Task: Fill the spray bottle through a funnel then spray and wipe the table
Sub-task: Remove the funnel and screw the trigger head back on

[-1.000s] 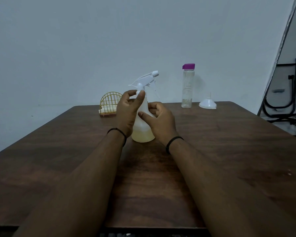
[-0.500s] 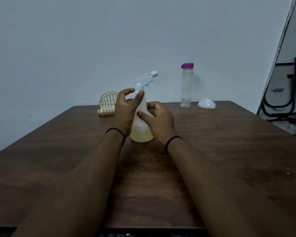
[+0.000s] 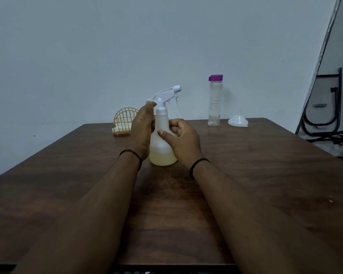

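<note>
The spray bottle (image 3: pixel 162 141) stands upright at the middle of the brown table (image 3: pixel 265 171), white trigger head on, with a little yellowish liquid in its base. My right hand (image 3: pixel 184 141) grips the bottle's body, thumb across the front. My left hand (image 3: pixel 142 129) lies against the bottle's left side, fingers pointing up, fingertips by the collar under the trigger head; its thumb is hidden. A white funnel (image 3: pixel 238 121) sits upside down at the back right. No wiping cloth is in my hands.
A clear bottle with a purple cap (image 3: pixel 214 101), nearly drained, stands next to the funnel. A gold wire napkin holder (image 3: pixel 124 121) sits at the back left. A black metal frame (image 3: pixel 325 115) leans beyond the table's right side.
My left thumb and fingers have come off the front of the bottle's collar, which now shows fully. My right hand keeps its grip on the body.
</note>
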